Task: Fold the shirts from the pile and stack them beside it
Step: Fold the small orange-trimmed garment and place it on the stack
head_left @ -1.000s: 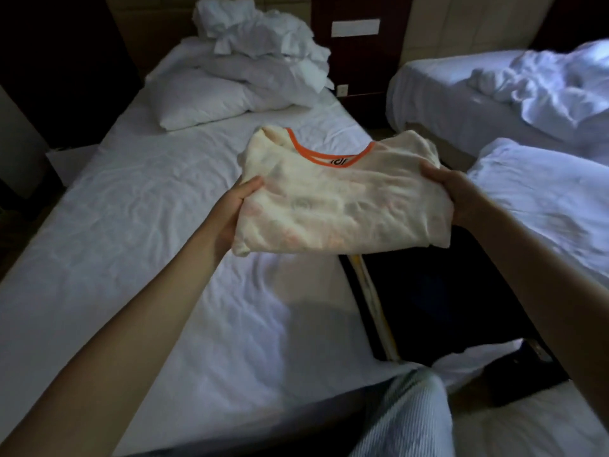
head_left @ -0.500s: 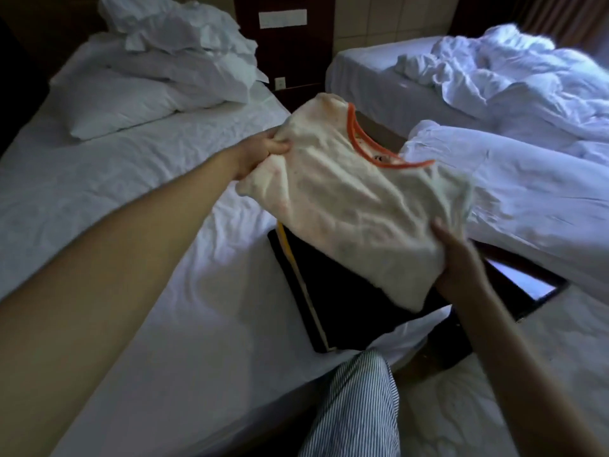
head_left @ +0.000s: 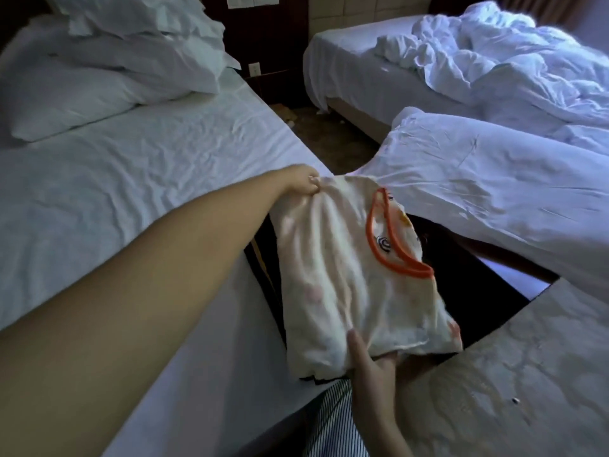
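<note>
Folding looks finished on the cream shirt (head_left: pixel 346 285): left hand (head_left: pixel 304 184) pinches its far corner, right hand (head_left: pixel 372 361) grips the near edge, over a dark surface (head_left: pixel 471 278) beside the bed (head_left: pixel 131 192); stacking is left.

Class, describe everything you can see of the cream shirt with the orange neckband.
The cream shirt with the orange neckband is soft, wrinkled cloth with faint pink spots, folded into a rough rectangle. The left hand pinches its far corner; the right hand grips its near edge, thumb on top. It is held over a dark flat thing.
</note>
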The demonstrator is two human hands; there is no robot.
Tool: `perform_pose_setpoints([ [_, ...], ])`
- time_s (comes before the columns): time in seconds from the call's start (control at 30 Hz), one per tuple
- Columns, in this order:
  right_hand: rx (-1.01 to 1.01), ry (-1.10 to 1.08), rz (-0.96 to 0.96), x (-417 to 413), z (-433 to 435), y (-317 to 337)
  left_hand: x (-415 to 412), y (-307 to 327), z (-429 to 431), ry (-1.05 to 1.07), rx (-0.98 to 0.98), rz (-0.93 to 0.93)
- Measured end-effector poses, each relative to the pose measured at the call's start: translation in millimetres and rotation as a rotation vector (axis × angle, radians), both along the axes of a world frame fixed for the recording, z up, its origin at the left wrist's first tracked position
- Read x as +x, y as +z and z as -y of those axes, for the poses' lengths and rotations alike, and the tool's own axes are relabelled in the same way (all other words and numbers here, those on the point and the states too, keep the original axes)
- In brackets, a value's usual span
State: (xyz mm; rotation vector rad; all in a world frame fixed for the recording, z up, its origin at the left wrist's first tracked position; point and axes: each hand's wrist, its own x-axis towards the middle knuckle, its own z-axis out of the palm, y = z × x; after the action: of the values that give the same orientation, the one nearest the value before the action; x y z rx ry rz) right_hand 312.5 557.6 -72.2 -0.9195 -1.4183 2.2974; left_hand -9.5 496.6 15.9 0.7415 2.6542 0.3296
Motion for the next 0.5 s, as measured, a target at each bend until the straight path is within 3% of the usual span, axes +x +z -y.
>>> perform_pose_setpoints([
  [0.1, -0.016, -0.037, -0.001, -4, -13, -3, 12, -34, 1, 0.098, -0.078, -0.207],
  [0.2, -0.023, -0.127, -0.013, -12, -29, 2, 40, -41, 6, 0.125, 0.098, -0.475],
  [0.27, -0.008, -0.163, -0.022, -22, -38, 8, 66, -47, 12, 0.012, 0.163, -0.413],
  [0.33, -0.034, -0.129, -0.036, -36, -48, 19, 89, -64, 22, -0.045, 0.106, -0.243],
  [0.5, 0.044, -0.105, 0.058, -44, -58, 15, 102, -89, 39, 0.168, 0.006, -0.165],
])
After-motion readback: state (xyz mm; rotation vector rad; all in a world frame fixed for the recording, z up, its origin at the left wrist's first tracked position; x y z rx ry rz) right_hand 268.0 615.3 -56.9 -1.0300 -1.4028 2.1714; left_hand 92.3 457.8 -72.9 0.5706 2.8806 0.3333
